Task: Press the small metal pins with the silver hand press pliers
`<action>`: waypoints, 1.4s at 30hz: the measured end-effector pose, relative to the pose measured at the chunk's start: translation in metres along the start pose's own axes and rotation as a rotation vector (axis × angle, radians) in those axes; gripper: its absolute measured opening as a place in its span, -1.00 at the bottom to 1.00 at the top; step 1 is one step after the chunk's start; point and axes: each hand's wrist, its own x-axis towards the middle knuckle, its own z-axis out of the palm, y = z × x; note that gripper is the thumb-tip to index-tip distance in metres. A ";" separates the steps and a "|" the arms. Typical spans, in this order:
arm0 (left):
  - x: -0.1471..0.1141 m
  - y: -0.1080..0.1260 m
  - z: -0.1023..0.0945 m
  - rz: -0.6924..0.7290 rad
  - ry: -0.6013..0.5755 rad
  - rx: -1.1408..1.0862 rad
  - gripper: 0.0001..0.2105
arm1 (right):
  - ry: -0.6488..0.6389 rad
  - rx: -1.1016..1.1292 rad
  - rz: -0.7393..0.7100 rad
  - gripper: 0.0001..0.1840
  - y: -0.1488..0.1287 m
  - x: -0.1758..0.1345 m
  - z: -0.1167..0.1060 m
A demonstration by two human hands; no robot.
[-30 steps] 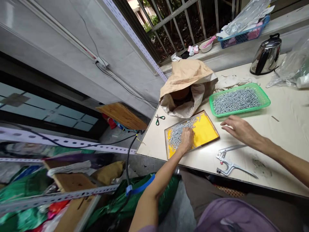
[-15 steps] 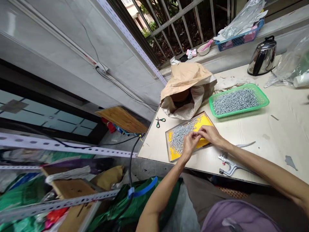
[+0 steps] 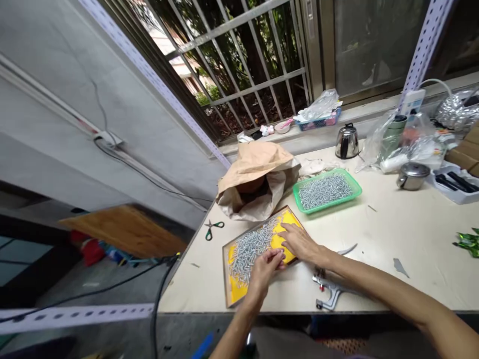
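Observation:
A shallow tray (image 3: 235, 295) with a yellow bottom lies near the table's front edge, holding a heap of small silver screw-like pieces (image 3: 249, 254). Over its front side, my left hand (image 3: 263, 271) is closed in a pinch. A tiny bright spot shows at its fingertips, too small to name. My right hand (image 3: 299, 243) reaches over the tray's right part, fingers stretched out beside the heap, with nothing visible in them. Behind the tray, a green basket (image 3: 327, 207) holds more silver pieces. A metal hand tool (image 3: 331, 294) lies below my right forearm.
An open brown paper bag (image 3: 258, 159) stands behind the tray. Green-handled scissors (image 3: 213, 229) lie to its left. Farther back are a kettle (image 3: 347, 142), a lidded metal pot (image 3: 412, 177) and plastic bags (image 3: 404, 144). Barred windows rise beyond the sill.
My hands, which met at the fingertips over the tray, have come apart. The right one has opened and reaches toward the heap; the left still pinches. The view has swung right and up.

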 end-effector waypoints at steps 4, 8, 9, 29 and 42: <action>-0.032 -0.018 0.025 -0.001 -0.137 0.210 -0.76 | -0.052 -0.059 -0.092 -0.77 0.014 -0.066 -0.030; -0.047 -0.037 0.045 -0.127 -0.211 0.325 -0.67 | -0.077 -0.131 -0.079 -0.78 0.040 -0.140 -0.042; -0.048 -0.041 0.048 -0.168 -0.222 0.327 -0.65 | -0.085 -0.147 -0.072 -0.79 0.044 -0.155 -0.041; -0.043 -0.042 0.056 -0.305 -0.361 0.713 -0.69 | -0.036 -0.236 0.009 -0.74 0.041 -0.207 -0.012; -0.048 -0.034 0.057 -0.346 -0.384 0.662 -0.70 | -0.205 -0.315 -0.058 0.00 0.087 -0.160 -0.024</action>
